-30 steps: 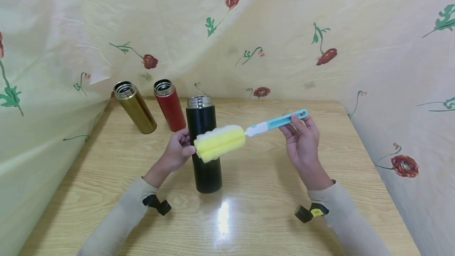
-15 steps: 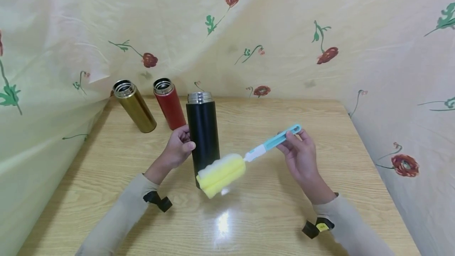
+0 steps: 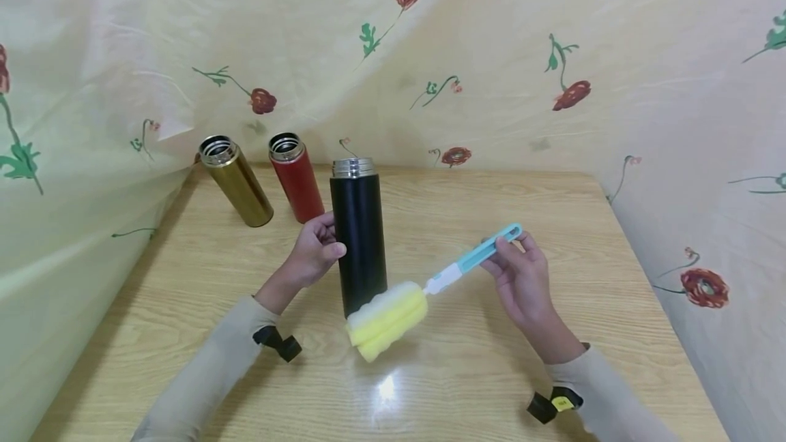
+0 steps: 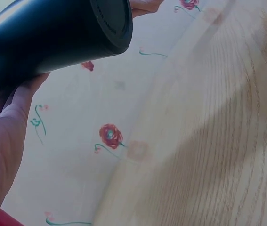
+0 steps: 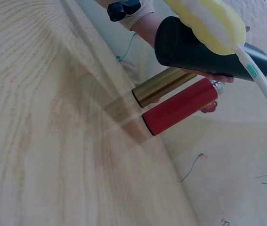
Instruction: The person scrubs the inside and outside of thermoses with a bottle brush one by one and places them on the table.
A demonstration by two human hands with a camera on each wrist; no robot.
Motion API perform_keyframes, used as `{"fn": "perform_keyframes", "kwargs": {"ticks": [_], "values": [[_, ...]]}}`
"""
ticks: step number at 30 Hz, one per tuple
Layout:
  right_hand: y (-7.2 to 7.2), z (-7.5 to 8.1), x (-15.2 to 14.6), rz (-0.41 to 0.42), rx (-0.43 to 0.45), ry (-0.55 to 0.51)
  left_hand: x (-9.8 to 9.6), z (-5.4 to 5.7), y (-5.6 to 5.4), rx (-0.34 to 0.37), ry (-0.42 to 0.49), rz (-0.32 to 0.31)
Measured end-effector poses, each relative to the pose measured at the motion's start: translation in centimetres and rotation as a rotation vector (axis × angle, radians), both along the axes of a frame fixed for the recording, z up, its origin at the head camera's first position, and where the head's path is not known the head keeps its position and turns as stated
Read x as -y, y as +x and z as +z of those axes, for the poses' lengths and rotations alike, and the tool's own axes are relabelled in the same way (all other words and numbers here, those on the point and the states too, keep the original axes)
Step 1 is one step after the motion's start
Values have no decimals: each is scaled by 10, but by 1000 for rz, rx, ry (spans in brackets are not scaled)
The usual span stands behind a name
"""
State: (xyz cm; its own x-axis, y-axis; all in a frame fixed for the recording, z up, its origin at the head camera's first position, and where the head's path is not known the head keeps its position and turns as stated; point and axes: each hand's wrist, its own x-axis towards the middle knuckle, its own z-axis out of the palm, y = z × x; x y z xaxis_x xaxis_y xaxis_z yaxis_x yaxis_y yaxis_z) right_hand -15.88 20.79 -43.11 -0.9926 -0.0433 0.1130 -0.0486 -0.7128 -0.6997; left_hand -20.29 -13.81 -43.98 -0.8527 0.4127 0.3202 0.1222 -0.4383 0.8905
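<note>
My left hand (image 3: 313,251) grips a black thermos bottle (image 3: 359,237) round its side, thumb toward me. The bottle is upright, lidless, with a bare steel threaded neck. Its underside (image 4: 112,19) shows in the left wrist view, held up off the table. Between thumb and fingers my right hand (image 3: 522,278) pinches the light blue handle of a bottle brush (image 3: 473,256). The brush slants down to the left, and its yellow and white sponge head (image 3: 389,322) overlaps the bottle's lower end in the head view.
Behind the left hand stand a red bottle (image 3: 299,186) and a gold bottle (image 3: 239,186), both lidless. They rest on the wooden table (image 3: 491,374) near its back left. A flowered cloth (image 3: 491,53) hangs along the back and sides.
The brush has swung down, its sponge head dropping from the bottle's middle to its lower end. My right hand has lowered a little. The black bottle has shifted slightly right.
</note>
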Motion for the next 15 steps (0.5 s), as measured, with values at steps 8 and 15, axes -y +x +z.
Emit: {"fn": "perform_keyframes", "kwargs": {"ticks": [8,15], "values": [[-5,11,-1,-62,-34,-75,0,-1,4,-12,-36,1],[-13,24,-2,-123,-52,-130,-2,-2,6,11,9,9]]}}
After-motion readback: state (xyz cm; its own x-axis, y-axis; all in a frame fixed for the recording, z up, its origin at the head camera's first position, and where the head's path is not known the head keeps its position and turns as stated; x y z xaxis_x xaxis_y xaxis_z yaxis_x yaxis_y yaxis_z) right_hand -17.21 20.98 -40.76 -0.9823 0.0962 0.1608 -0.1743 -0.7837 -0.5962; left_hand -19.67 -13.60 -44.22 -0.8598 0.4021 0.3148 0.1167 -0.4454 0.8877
